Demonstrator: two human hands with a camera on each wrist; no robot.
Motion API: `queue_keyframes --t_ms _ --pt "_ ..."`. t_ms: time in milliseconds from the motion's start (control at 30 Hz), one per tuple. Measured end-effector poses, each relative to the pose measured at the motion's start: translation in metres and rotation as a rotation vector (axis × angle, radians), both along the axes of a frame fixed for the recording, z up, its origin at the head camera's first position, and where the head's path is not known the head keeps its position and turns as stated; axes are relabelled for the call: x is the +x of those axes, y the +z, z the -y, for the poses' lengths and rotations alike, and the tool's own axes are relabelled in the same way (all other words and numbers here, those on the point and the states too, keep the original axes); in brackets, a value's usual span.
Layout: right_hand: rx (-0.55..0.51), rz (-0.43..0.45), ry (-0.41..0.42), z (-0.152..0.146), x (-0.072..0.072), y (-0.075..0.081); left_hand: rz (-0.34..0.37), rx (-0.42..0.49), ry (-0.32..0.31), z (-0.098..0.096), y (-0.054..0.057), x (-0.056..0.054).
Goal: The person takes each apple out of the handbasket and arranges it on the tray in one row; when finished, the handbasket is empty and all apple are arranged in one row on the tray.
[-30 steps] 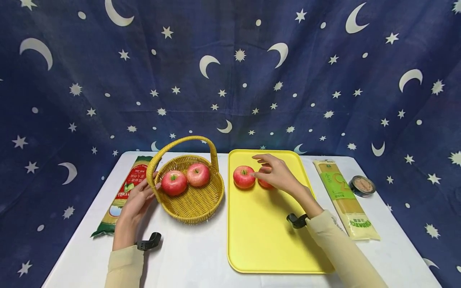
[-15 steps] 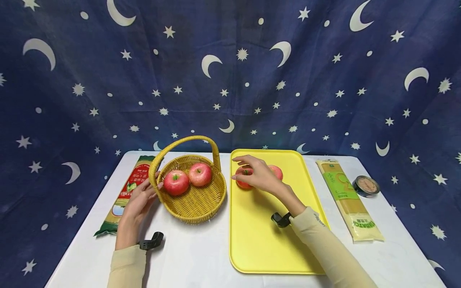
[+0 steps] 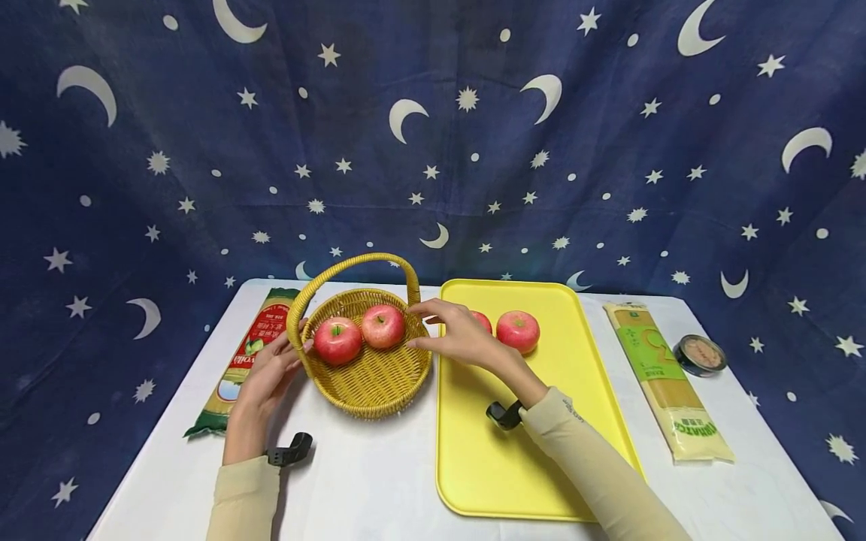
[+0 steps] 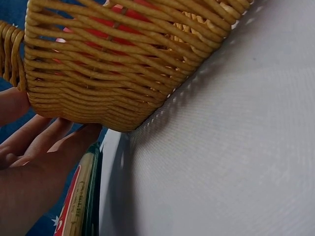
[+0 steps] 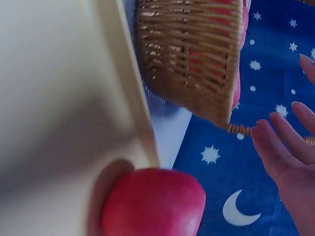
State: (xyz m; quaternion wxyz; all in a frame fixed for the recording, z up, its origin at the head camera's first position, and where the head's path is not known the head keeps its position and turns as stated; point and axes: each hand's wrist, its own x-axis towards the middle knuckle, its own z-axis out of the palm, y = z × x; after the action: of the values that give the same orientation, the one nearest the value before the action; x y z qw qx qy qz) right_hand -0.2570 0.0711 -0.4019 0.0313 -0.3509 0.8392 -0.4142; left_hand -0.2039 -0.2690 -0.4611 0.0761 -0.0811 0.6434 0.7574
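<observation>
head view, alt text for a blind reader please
A person's left hand and right hand flank a wicker basket of two red apples. To its right, two more apples, one partly hidden, lie on a yellow tray. A starry cloth hangs behind.

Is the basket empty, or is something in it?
Partly filled: two red apples sit inside the basket, with bare weave showing beside them.

Basket (image 3: 368, 387) woven, rough; apples (image 3: 337, 340) smooth, glossy; tray (image 3: 494, 477) smooth plastic; backdrop (image 3: 379, 180) matt cloth

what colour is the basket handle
Golden yellow: the basket handle shows best in the head view.
</observation>
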Motion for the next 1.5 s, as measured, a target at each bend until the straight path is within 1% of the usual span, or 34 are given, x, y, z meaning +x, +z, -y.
queue_keyframes --t_ms 167,400,500,567,767,900,1067,1233,1500 --pt "0.019 -0.021 0.035 0.016 -0.002 0.000 -0.024 0.009 0.004 0.001 0.000 0.001" --pt "0.118 -0.070 0.066 0.037 -0.007 -0.002 0.029 -0.045 0.031 0.000 -0.001 0.001" --pt "0.155 -0.082 0.075 0.044 -0.010 -0.004 0.024 -0.037 0.025 -0.001 -0.001 0.000" --pt "0.169 -0.072 0.077 0.047 -0.013 -0.004 0.009 -0.026 0.015 -0.001 -0.002 0.000" --pt "0.199 -0.037 0.097 0.054 -0.019 -0.007 -0.015 -0.006 0.005 0.000 -0.004 -0.001" --pt "0.220 -0.034 0.118 0.059 -0.024 -0.009 -0.020 -0.010 0.004 0.001 -0.004 -0.001" --pt "0.234 -0.047 0.118 0.063 -0.028 -0.010 -0.028 -0.017 0.006 0.001 -0.005 -0.001" --pt "0.246 -0.056 0.128 0.064 -0.029 -0.011 -0.040 -0.002 0.019 0.000 -0.007 -0.001" --pt "0.264 -0.071 0.145 0.066 -0.032 -0.011 -0.018 -0.009 0.008 0.001 -0.003 0.001"
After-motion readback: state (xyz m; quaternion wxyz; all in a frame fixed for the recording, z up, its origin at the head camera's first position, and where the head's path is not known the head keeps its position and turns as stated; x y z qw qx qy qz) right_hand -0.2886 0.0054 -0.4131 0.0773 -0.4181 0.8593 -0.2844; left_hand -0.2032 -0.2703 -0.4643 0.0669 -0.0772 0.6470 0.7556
